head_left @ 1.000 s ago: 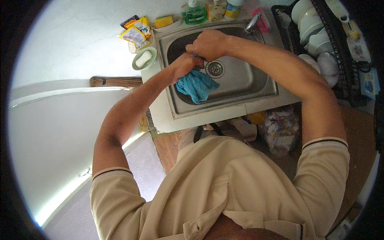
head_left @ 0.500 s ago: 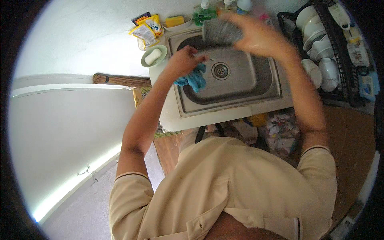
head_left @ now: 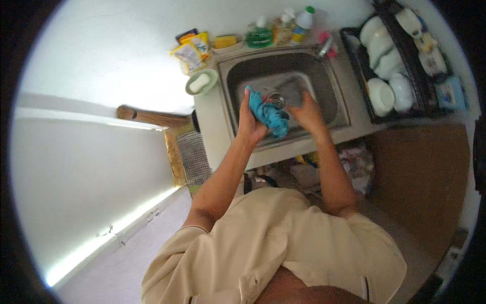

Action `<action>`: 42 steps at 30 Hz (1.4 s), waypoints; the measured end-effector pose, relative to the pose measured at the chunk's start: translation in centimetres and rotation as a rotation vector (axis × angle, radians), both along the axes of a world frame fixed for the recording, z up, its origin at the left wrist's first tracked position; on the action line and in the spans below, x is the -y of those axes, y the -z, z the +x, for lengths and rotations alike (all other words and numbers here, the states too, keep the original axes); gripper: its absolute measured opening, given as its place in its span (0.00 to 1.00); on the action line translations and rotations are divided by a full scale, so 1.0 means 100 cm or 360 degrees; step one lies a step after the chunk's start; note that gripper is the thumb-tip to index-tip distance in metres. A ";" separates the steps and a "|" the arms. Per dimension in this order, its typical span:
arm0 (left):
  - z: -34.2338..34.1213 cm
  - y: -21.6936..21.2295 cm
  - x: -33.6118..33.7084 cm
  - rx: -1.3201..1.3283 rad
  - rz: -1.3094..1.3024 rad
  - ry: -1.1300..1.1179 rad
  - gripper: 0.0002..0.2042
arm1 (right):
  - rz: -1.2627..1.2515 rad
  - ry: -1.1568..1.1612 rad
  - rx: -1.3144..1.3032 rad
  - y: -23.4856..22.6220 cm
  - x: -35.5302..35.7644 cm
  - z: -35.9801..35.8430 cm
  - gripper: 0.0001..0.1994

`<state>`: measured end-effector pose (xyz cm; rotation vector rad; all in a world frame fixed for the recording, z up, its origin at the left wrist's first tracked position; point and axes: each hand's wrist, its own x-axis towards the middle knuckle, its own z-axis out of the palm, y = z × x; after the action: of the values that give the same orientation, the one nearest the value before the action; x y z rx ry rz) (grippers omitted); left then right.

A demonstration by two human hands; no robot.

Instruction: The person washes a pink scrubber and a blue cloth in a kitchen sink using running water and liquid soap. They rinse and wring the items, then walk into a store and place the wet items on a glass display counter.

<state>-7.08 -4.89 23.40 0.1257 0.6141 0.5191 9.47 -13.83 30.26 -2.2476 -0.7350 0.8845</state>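
Note:
Over the sink (head_left: 334, 96), my left hand (head_left: 250, 121) is closed around a bunched blue cloth (head_left: 271, 115), which spills past the fingers toward the right. My right hand (head_left: 309, 116) is close beside it, thumb and fingers curved around a grey, blurred thing (head_left: 293, 90) whose kind I cannot make out. This grey thing reaches toward the cloth; whether they touch is unclear. Below the hands, the round drain (head_left: 276, 100) is partly covered by the cloth.
A soap dish (head_left: 212, 81) with white soap sits at the sink's left corner. Along the back stand packets (head_left: 190, 54), a yellow sponge (head_left: 226, 41), a green bottle (head_left: 259, 36) and a white bottle (head_left: 302, 25). A black dish rack (head_left: 377, 114) holds white bowls (head_left: 380, 96) at right.
My right hand has come down from the sink's back edge with the grey thing, toward my left hand. The left hand and blue cloth have shifted right, and the view has tilted.

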 end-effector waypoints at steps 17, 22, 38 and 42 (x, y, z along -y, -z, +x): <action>0.009 -0.075 -0.013 0.0084 0.0636 0.0260 0.23 | -0.0200 -0.0218 0.1118 -0.007 0.121 0.058 0.41; -0.009 -0.090 -0.018 0.0244 0.0799 0.0354 0.28 | 0.0277 -0.0266 0.0470 -0.038 0.122 -0.004 0.47; -0.089 -0.114 0.127 0.0781 0.1231 0.1974 0.32 | 0.2019 0.1804 -0.0717 -0.021 0.195 -0.307 0.22; -0.125 -0.092 0.154 0.0493 0.0851 0.2666 0.37 | 0.0822 0.1771 0.0686 -0.044 0.246 -0.395 0.23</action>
<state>-19.57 -20.33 32.56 0.9412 -0.0866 -0.9370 -30.01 -38.48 34.69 -1.9135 0.1822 -0.3026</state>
